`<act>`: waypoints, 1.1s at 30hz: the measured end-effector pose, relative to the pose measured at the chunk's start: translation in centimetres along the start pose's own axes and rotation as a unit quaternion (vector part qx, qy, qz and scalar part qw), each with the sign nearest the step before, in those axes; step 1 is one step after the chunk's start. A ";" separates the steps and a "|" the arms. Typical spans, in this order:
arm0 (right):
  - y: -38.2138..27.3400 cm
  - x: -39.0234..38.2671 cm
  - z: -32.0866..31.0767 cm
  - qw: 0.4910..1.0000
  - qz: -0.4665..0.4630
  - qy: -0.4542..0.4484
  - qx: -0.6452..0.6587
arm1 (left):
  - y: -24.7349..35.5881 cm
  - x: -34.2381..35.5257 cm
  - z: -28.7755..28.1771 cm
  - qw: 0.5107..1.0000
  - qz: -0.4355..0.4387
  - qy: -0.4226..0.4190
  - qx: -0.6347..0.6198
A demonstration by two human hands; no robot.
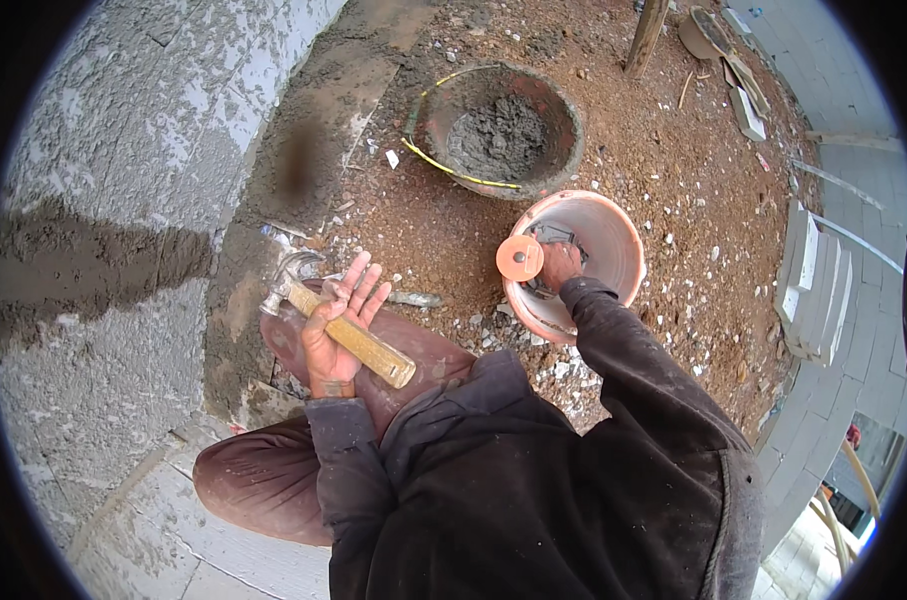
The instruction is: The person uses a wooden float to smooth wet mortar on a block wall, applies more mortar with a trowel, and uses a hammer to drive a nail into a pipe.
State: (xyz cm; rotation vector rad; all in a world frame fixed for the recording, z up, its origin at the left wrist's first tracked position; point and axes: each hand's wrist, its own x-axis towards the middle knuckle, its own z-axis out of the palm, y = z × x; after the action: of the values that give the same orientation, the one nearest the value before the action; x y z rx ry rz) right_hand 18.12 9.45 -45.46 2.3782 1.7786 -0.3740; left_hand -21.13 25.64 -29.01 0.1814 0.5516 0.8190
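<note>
A claw hammer (pixel 374 350) with a yellowish wooden handle rests across the palm of my left hand (pixel 334 330), held by the thumb while the fingers extend past it. My right hand (pixel 564 263) reaches into a pale orange bucket (pixel 619 235), its fingers curled down among grey pieces (pixel 549 232). An orange disc with a central hub (pixel 520 258) sits against that hand and partly hides the fingertips, so what they grip cannot be made out.
A rubber basin (pixel 564 130) of wet mortar (pixel 499 135) with a yellow rope handle sits beyond the bucket. Left is a rendered wall (pixel 114 130). White blocks (pixel 814 280), a wooden post (pixel 646 35) and another container (pixel 701 35) stand right and behind on gravelly soil (pixel 694 180).
</note>
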 end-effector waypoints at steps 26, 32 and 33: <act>-0.2 -2.3 -18.6 0.972 0.056 -0.009 0.229 | -3.9 1.1 2.2 0.991 -0.074 -0.095 0.050; 4.3 -5.3 -9.2 0.994 0.065 -0.021 0.084 | -4.1 1.7 2.0 0.991 -0.065 -0.102 0.050; 4.3 -5.7 -7.5 0.995 0.010 -0.059 0.084 | -4.1 1.7 2.1 0.991 -0.069 -0.104 0.051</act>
State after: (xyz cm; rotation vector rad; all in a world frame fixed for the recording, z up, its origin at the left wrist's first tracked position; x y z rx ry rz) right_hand 21.56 4.93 -36.74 2.4239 1.7322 -0.6728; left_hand -16.44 24.22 -29.44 0.3158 0.4058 0.6285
